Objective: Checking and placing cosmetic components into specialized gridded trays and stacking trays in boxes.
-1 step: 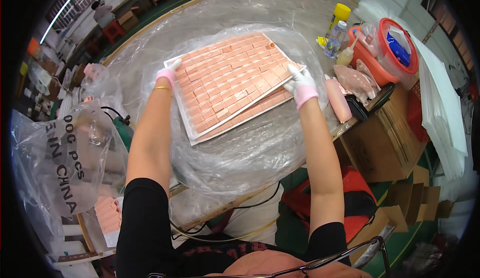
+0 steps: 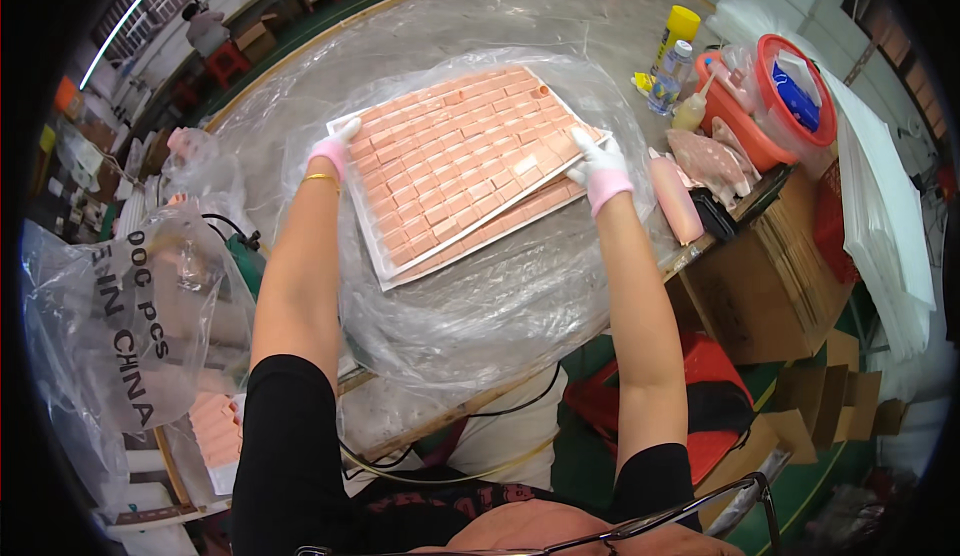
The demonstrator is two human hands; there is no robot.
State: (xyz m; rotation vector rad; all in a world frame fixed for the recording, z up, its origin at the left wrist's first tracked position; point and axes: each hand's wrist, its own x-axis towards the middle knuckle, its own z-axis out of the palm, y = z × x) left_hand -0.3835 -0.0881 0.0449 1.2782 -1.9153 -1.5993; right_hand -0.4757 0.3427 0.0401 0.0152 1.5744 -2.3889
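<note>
A white-edged tray covered with rows of pink rectangular pieces lies at a slant over a second similar tray. The lower tray shows only along the near right side. My left hand, in a white glove with a pink cuff, grips the upper tray's left edge near its far corner. At the right edge, my right hand, gloved alike, grips the upper tray with the thumb on top; its other fingers are partly hidden. Crumpled clear plastic sheeting lies beneath both trays on the table.
On the right stand a yellow-capped spray can, a clear bottle, a pink bottle and red baskets. Cardboard boxes stand below them. A clear plastic bag hangs at the left. Far off, a person sits.
</note>
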